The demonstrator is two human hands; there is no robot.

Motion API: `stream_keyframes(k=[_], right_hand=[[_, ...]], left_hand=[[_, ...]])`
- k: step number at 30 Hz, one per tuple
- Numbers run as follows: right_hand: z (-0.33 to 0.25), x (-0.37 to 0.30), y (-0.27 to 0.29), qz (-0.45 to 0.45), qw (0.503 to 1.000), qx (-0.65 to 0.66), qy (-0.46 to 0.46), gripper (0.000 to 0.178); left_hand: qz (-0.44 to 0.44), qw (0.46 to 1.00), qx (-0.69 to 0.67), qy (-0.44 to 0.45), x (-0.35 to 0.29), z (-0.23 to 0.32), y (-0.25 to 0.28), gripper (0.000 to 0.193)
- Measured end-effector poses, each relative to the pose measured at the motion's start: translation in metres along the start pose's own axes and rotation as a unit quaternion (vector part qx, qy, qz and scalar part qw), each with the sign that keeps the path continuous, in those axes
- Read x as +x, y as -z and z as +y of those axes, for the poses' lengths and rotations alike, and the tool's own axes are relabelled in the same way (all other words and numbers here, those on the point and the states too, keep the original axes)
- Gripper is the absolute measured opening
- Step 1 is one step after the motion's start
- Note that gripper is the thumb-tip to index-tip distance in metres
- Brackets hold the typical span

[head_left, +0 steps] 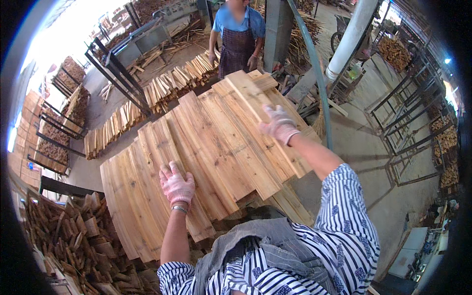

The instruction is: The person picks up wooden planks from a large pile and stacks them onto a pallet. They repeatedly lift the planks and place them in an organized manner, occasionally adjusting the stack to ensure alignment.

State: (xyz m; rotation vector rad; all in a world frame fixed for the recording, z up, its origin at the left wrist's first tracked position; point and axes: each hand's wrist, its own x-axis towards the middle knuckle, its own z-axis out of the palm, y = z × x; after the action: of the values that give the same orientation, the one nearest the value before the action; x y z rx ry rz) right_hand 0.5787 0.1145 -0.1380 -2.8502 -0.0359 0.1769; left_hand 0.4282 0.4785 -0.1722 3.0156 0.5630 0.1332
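Wooden planks (211, 147) lie side by side in a wide layer in front of me, with uneven ends. My left hand (176, 186), in a pinkish-white glove, rests on the planks left of the middle, its fingers spread. Further out to the right, my right hand (280, 125), gloved likewise, lies on a pale plank (246, 93) that sits over its neighbours. Its fingers are stretched and apart, and it does not visibly grip the plank. A shorter wooden piece (265, 81) shows at the far end beside that plank.
Across the planks stands a person in a dark apron (235, 49). A row of wooden slats (172, 86) runs behind the layer. Scrap wood (83, 241) is heaped at lower left. A dark metal rack (118, 73), a pale post (351, 39) and a hose (314, 59) rise further off.
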Motion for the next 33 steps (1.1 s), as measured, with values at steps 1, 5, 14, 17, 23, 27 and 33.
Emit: stream_keyframes(k=[1,5,14,17,23,27,33], right_hand=[[0.022,0.011,-0.006,0.010,1.000,-0.018,-0.011,0.077],[0.003,-0.007,-0.016,0.021,0.995,-0.084,-0.047,0.073],[-0.014,-0.021,-0.041,0.185,0.969,0.067,0.149,0.077],[-0.073,-0.060,-0.043,-0.035,0.887,0.425,0.177,0.092],[-0.045,-0.065,-0.010,-0.040,0.843,0.514,0.154,0.064],[0.026,-0.039,0.068,-0.034,0.972,0.229,0.028,0.073],[0.079,0.015,0.039,0.055,0.990,-0.110,-0.074,0.078]], left_hand=[[-0.002,1.000,0.001,0.007,0.000,0.006,0.002,0.072],[-0.003,1.000,0.010,0.018,0.000,0.005,0.005,0.075],[-0.030,0.817,-0.574,0.045,0.019,0.017,0.016,0.074],[-0.093,0.656,-0.745,0.074,-0.017,0.124,0.084,0.073],[-0.180,0.495,-0.837,-0.148,-0.002,0.148,0.056,0.048],[-0.052,0.829,-0.539,-0.142,-0.007,0.071,0.034,0.053],[0.073,0.968,-0.036,-0.235,-0.036,0.030,-0.033,0.065]])
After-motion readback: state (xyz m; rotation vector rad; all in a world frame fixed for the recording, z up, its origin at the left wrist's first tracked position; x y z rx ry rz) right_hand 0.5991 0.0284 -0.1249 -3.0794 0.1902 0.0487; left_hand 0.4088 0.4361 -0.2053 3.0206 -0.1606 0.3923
